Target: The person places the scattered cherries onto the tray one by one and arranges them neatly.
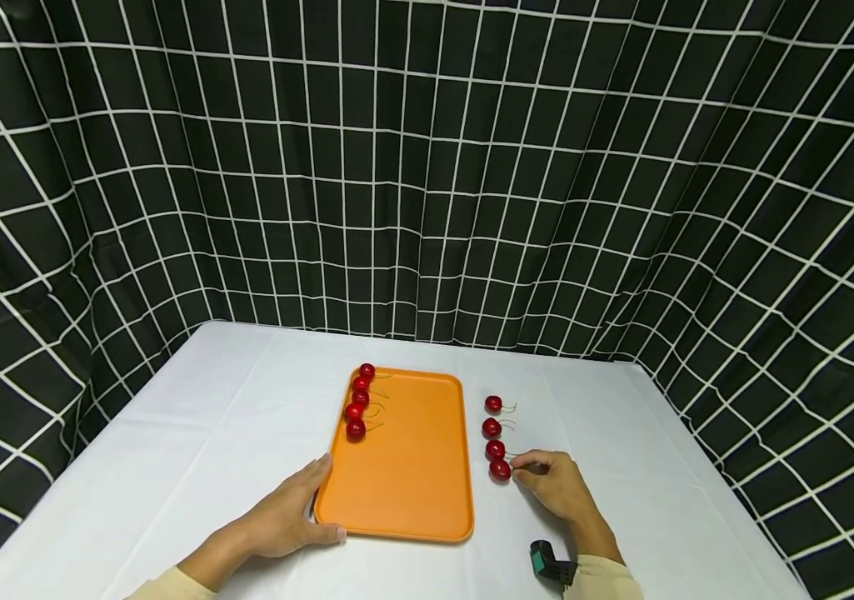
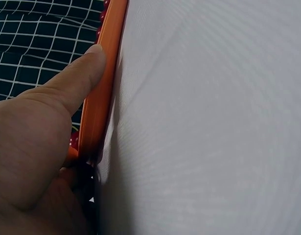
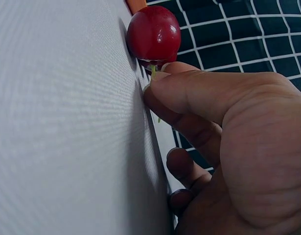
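Note:
My left hand (image 1: 280, 517) lies around the near left corner of the orange tray (image 1: 404, 492). Its thumb stretches straight against the tray's outer wall (image 2: 97, 112), and the other fingers rest along the left side. With thumb and fingertips, my right hand (image 1: 556, 485) pinches the thin stem (image 3: 153, 69) of the nearest red cherry (image 1: 500, 471), right of the tray. That cherry (image 3: 154, 33) appears low over the cloth; whether it touches is unclear. Just behind it is another cherry (image 1: 495, 450). Two more, a middle cherry (image 1: 491, 428) and a far cherry (image 1: 493, 404), continue the row.
Inside the tray, several cherries (image 1: 355, 429) line the far left edge, stems pointing right. A white cloth (image 1: 232, 417) covers the table. Black curtains with a white grid (image 1: 397, 208) enclose the back and sides. A dark device (image 1: 549, 565) sits at my right wrist.

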Available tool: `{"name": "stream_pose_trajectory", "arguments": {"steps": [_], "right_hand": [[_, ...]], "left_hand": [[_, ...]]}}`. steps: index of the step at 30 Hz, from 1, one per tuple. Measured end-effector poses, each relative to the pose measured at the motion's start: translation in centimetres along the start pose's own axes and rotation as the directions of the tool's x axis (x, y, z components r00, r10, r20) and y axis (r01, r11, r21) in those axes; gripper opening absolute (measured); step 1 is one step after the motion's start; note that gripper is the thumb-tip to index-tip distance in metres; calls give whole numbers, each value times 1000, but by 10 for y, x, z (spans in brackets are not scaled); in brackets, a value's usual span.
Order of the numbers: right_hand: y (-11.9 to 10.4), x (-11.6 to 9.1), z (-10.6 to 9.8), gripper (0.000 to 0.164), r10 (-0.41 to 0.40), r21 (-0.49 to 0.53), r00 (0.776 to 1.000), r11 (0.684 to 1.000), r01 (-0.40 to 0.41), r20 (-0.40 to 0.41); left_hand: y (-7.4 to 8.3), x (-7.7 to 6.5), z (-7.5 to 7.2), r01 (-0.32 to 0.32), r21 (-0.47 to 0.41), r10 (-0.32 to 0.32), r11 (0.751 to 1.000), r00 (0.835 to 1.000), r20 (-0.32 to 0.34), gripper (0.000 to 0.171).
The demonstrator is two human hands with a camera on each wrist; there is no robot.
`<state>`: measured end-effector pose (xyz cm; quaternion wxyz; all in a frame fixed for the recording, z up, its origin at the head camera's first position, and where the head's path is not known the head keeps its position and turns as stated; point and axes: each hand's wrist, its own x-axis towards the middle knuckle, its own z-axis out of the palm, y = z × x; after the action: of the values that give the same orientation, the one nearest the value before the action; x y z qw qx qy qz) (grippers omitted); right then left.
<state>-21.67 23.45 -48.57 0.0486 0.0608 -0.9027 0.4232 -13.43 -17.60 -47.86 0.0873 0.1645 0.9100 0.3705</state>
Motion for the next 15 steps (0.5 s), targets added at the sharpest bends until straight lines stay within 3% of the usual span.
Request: {"name": "stream_pose_trajectory", "arguments": {"steps": [9, 15], "right_hand": [[1, -1, 1, 14, 0, 3, 1000, 1000, 0, -22], [-1, 0, -2, 13, 12, 79, 998, 997, -7, -61]], "left_hand": [[2, -2, 0, 15, -3, -15, 1000, 1000, 0, 112], [2, -2, -1, -4, -9, 4, 1000, 1000, 2, 111]]}}
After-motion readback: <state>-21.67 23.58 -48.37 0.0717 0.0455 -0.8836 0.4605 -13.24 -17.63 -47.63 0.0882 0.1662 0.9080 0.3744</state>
